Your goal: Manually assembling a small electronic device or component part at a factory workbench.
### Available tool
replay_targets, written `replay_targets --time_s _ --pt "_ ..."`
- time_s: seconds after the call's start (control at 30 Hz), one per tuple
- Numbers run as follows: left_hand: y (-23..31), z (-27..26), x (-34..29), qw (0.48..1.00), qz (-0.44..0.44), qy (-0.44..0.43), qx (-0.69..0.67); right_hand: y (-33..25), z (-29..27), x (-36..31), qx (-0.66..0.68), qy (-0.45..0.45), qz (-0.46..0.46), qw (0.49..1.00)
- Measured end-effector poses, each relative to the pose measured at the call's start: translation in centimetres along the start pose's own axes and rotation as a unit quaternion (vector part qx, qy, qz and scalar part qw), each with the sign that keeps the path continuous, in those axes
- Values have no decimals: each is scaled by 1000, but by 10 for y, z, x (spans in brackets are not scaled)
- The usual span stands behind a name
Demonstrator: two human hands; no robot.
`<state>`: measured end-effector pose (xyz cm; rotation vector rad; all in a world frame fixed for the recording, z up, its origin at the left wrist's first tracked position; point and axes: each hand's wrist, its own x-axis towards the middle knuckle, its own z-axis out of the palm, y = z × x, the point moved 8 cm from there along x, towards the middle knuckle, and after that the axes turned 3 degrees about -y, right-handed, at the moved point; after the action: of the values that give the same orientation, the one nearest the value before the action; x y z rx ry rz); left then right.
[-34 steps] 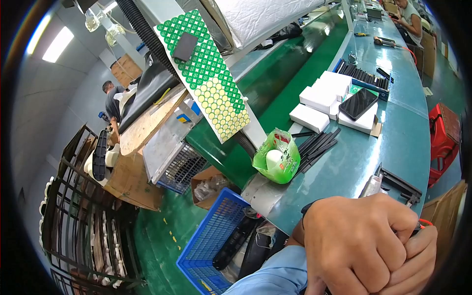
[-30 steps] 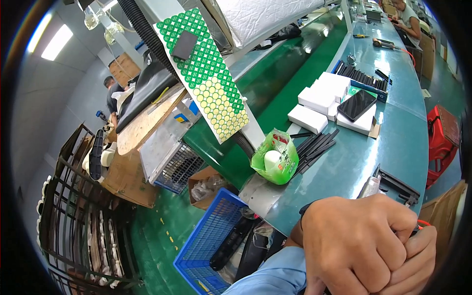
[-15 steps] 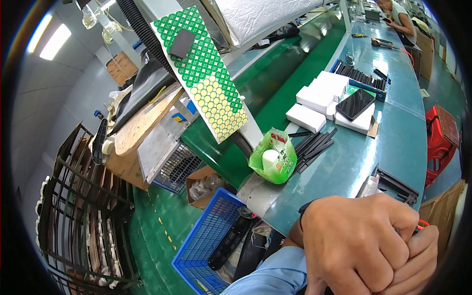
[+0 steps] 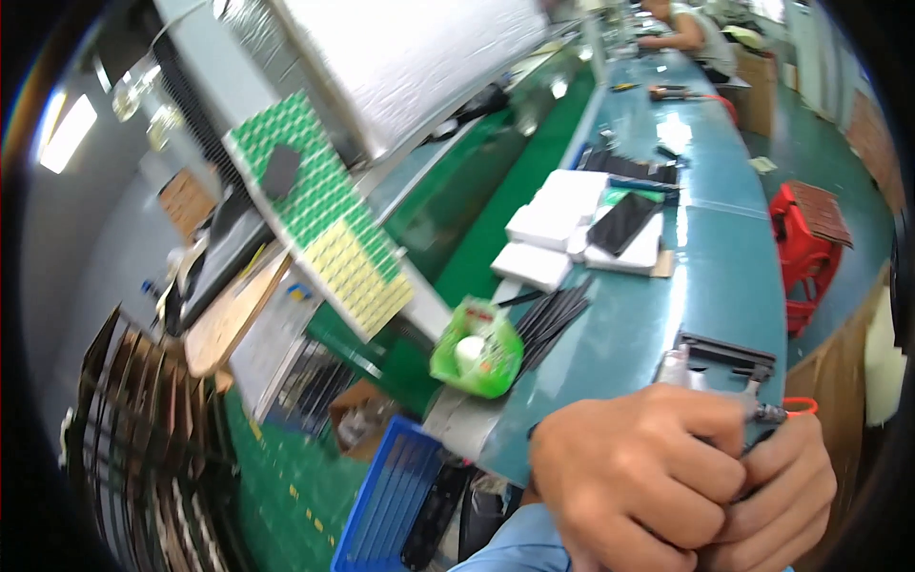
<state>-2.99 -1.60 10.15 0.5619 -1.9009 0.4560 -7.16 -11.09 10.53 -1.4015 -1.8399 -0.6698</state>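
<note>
My left hand (image 4: 634, 477), with a light blue sleeve (image 4: 519, 543) behind it, is closed in a fist at the lower right. My right hand (image 4: 782, 491) is pressed against it, its fingers curled. A bit of something dark shows between the two hands, but the knuckles hide what it is. Just beyond them, on the teal bench, lie a long black bar-shaped part (image 4: 726, 351) and a silver metal tool (image 4: 675, 367). An orange ring (image 4: 802, 406) on a dark fitting sticks out above my right hand.
White boxes (image 4: 553, 214) with a black phone (image 4: 623, 224) stand mid-bench, near black strips (image 4: 553, 324) and a green bag (image 4: 477, 351). A sticker sheet (image 4: 319, 219) leans at left. A blue crate (image 4: 386, 505) is below, a red stool (image 4: 805, 253) at right. A person (image 4: 701, 38) sits far off.
The whole view has shifted, so the bench things now sit further left and the picture is blurred. My hands stay together, and a small gap with something dark shows between them.
</note>
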Motion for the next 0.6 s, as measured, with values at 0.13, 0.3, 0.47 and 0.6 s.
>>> replay_targets --time_s 0.13,0.3,0.47,0.6 --pt "-5 -6 -2 998 -13 -43 43 11 3 -11 7 135 -31 990" --pt "-11 -1 -9 1000 3 1 31 5 -5 -7 -9 144 -28 989" --pt "-7 -2 -9 1000 0 9 26 6 -3 -11 15 161 -53 985" --pt "-3 -5 -12 999 20 -35 -7 8 -1 -8 31 128 -56 990"
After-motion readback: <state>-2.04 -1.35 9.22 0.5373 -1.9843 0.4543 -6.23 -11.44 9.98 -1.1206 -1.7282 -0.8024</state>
